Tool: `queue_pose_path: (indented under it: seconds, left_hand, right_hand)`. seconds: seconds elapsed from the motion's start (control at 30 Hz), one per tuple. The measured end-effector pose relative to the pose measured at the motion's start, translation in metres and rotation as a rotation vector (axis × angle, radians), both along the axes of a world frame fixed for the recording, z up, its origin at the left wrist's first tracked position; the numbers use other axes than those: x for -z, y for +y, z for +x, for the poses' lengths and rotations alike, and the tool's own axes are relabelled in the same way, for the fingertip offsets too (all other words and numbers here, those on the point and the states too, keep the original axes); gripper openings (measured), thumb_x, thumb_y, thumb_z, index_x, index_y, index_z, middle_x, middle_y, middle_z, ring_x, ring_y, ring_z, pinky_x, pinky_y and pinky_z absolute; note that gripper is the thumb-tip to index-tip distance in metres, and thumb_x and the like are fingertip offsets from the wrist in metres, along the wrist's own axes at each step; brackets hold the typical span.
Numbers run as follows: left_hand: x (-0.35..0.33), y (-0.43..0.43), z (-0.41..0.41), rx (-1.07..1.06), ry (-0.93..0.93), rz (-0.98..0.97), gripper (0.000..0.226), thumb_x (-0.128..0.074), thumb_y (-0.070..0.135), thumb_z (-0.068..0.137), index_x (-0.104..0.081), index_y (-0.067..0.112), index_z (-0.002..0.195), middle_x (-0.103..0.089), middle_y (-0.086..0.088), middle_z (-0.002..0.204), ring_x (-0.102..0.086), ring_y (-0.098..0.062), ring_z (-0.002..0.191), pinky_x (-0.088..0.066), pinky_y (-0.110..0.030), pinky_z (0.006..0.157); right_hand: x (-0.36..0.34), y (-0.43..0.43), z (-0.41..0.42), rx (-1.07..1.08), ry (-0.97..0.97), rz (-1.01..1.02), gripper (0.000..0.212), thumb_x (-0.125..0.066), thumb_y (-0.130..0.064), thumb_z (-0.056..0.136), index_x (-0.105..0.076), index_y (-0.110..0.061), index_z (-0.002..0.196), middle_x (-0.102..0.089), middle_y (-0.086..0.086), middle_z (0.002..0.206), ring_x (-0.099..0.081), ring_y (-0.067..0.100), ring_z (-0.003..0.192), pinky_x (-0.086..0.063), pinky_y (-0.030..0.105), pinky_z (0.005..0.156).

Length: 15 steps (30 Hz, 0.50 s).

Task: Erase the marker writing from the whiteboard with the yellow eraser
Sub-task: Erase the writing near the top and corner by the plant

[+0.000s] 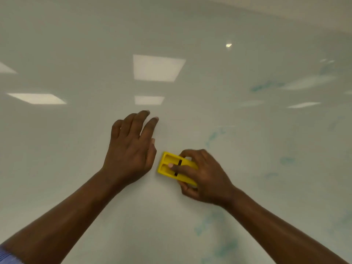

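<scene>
A glossy whiteboard [76,159] fills the whole view. My right hand [203,178] is shut on the yellow eraser [168,166] and presses it flat against the board at centre. The eraser's ribbed back with a dark slot faces me; its right half is hidden under my fingers. My left hand [131,147] rests flat on the board just left of the eraser, fingers spread and pointing up, holding nothing. Faint smeared green marker traces [213,138] lie right of the eraser, more green smears [209,223] sit below it and another green smudge [262,86] is at the upper right.
Ceiling light panels reflect in the board as a bright reflection [158,67] above my hands and another reflection [36,99] at the left. A blue sleeve edge [7,256] shows at the bottom left corner. The board's upper edge runs across the top right.
</scene>
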<state>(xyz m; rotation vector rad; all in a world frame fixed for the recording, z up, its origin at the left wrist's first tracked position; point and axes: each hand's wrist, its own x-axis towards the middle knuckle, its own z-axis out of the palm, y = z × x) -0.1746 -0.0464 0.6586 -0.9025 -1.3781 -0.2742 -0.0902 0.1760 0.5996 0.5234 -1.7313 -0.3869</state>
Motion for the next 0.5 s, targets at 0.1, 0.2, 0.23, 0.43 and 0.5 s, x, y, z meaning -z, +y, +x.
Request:
queue_pose_path:
  seconds: [0.1,0.2,0.23,0.43,0.5]
  left_hand:
    - [-0.010,0.025,0.008,-0.033,0.016,-0.052,0.050,-0.047,0.024,0.092,-0.059,0.004,0.137,-0.053,-0.019,0.144,-0.050,-0.041,0.125,-0.037,-0.051,0.099]
    - [-0.023,0.048,0.018,-0.058,-0.001,-0.066,0.049,-0.050,0.022,0.091,-0.059,0.003,0.135,-0.054,-0.020,0.142,-0.052,-0.042,0.124,-0.038,-0.051,0.098]
    - [-0.027,0.055,0.022,-0.062,-0.009,-0.063,0.049,-0.051,0.022,0.091,-0.060,0.003,0.135,-0.055,-0.020,0.141,-0.052,-0.042,0.124,-0.039,-0.051,0.098]
    - [-0.053,0.096,0.036,-0.050,0.030,-0.060,0.047,-0.052,0.022,0.090,-0.062,0.003,0.132,-0.057,-0.020,0.137,-0.054,-0.042,0.121,-0.042,-0.051,0.095]
    - [-0.057,0.107,0.036,-0.055,0.064,-0.064,0.047,-0.053,0.021,0.089,-0.062,0.003,0.131,-0.057,-0.020,0.137,-0.053,-0.041,0.120,-0.042,-0.050,0.094]
  right_hand:
    - [-0.036,0.053,0.024,0.048,0.155,-0.279,0.053,-0.069,-0.033,0.079,-0.057,-0.027,0.130,-0.055,0.013,0.124,-0.051,0.029,0.105,-0.050,0.039,0.085]
    - [-0.055,0.066,0.024,0.005,0.364,-0.810,0.056,-0.071,-0.028,0.079,-0.054,-0.025,0.133,-0.052,0.010,0.121,-0.049,0.030,0.104,-0.051,0.042,0.080]
    - [-0.052,0.060,0.018,0.003,0.388,-0.827,0.057,-0.069,-0.030,0.080,-0.051,-0.026,0.134,-0.051,0.011,0.120,-0.050,0.031,0.103,-0.051,0.040,0.081]
    - [-0.041,0.089,0.027,0.029,0.063,-0.021,0.054,-0.066,-0.034,0.083,-0.053,-0.028,0.135,-0.054,0.014,0.125,-0.052,0.030,0.101,-0.045,0.034,0.086]
    - [-0.066,0.120,0.042,0.075,0.081,-0.005,0.055,-0.069,-0.033,0.081,-0.055,-0.028,0.134,-0.056,0.014,0.124,-0.052,0.030,0.102,-0.045,0.034,0.087]
